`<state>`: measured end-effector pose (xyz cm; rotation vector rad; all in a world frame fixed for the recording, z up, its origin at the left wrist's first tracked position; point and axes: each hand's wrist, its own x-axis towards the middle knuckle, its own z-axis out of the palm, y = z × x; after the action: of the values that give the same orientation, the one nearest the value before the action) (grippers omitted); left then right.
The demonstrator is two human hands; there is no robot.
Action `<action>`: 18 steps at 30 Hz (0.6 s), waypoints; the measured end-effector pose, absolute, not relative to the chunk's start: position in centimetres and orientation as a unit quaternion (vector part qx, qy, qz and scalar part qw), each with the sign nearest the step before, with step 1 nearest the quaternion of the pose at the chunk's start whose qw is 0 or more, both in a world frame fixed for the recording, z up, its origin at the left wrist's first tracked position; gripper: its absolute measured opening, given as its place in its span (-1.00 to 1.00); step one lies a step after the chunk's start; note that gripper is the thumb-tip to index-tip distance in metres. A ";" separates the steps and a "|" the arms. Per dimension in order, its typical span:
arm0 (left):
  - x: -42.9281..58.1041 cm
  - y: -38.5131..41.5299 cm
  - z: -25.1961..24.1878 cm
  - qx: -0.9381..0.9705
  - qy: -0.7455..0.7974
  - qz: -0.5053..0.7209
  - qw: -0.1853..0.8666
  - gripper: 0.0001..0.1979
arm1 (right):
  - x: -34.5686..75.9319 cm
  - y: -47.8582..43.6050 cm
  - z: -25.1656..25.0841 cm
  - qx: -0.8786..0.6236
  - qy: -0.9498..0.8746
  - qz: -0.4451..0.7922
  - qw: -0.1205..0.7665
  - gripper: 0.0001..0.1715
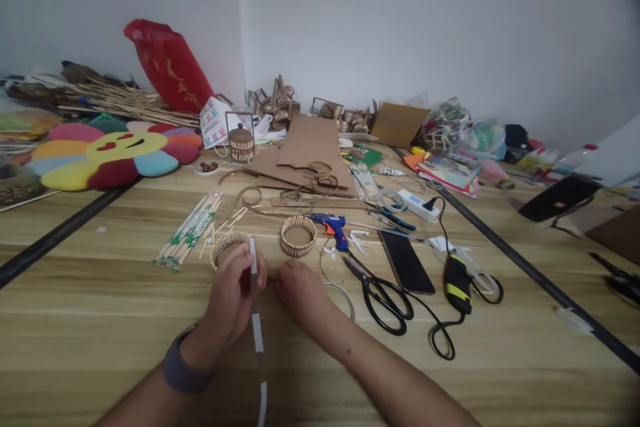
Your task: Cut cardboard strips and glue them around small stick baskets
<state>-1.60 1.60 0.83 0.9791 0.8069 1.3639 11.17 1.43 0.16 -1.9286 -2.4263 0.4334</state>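
A narrow strip with white patches (257, 332) hangs down toward the table's front edge. My left hand (231, 295) is closed on its upper part. To the right, my right hand (301, 285) is low over the table with its fingers pressed together. What they pinch is hidden. Just beyond the left hand stands a round basket ring of sticks and cardboard (217, 252), partly covered by that hand. A second round stick basket (299, 237) sits beyond my right hand. Beside it lies a blue glue gun (336, 230).
Black-handled scissors (385, 300), a phone (406, 260) and a black-and-yellow corded tool (457, 285) lie on the right. Bagged sticks (190, 230) lie left, near a flower cushion (120, 153). Cardboard sheets (310, 143) and a lidded basket (241, 144) stand farther back.
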 end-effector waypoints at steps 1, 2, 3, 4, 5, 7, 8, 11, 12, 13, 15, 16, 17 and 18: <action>-1.6 1.6 0.9 0.421 0.348 0.587 0.597 -0.67 | 11.1 1.6 0.1 -0.616 -0.775 0.137 0.006 -0.69; -1.6 1.6 0.9 0.420 0.349 0.588 0.597 -0.67 | 11.2 1.6 0.2 -0.617 -0.775 0.136 0.005 -0.68; -1.5 1.6 1.0 0.417 0.350 0.590 0.596 -0.67 | 11.4 1.6 0.4 -0.618 -0.774 0.135 0.005 -0.69; -1.5 1.6 1.0 0.416 0.351 0.591 0.595 -0.68 | 11.8 1.5 0.8 -0.621 -0.772 0.132 0.007 -0.70; -1.5 1.6 1.0 0.414 0.352 0.592 0.595 -0.68 | 12.5 1.3 1.4 -0.625 -0.770 0.128 0.009 -0.72; -1.4 1.7 1.0 0.409 0.356 0.593 0.595 -0.69 | 14.6 0.9 2.7 -0.636 -0.763 0.117 0.014 -0.76; -1.4 1.6 1.0 0.407 0.359 0.593 0.595 -0.70 | 15.8 0.7 3.4 -0.641 -0.759 0.111 0.014 -0.77; -1.4 1.6 0.8 0.405 0.363 0.588 0.599 -0.70 | 19.9 0.1 4.5 -0.653 -0.749 0.108 -0.031 -0.81; -1.4 1.6 0.7 0.407 0.364 0.585 0.600 -0.70 | 21.0 -0.1 4.5 -0.645 -0.753 0.119 -0.045 -0.81; -1.4 1.6 0.7 0.409 0.365 0.583 0.600 -0.70 | 22.0 -0.2 4.3 -0.638 -0.757 0.129 -0.055 -0.81; -1.3 1.5 0.6 0.415 0.367 0.580 0.597 -0.70 | 23.2 -0.3 3.5 -0.631 -0.759 0.142 -0.068 -0.80; -1.3 1.5 0.6 0.419 0.369 0.579 0.594 -0.71 | 23.4 -0.3 3.0 -0.634 -0.758 0.139 -0.071 -0.79; -1.2 1.5 0.6 0.422 0.372 0.577 0.592 -0.71 | 23.5 -0.2 2.6 -0.638 -0.755 0.134 -0.071 -0.78; -1.2 1.6 0.6 0.426 0.375 0.574 0.591 -0.71 | 23.5 -0.1 2.1 -0.644 -0.752 0.125 -0.070 -0.77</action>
<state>-1.22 1.56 0.58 0.9909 0.8727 1.3348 23.53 -0.09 2.10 -2.1179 -2.4735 0.4099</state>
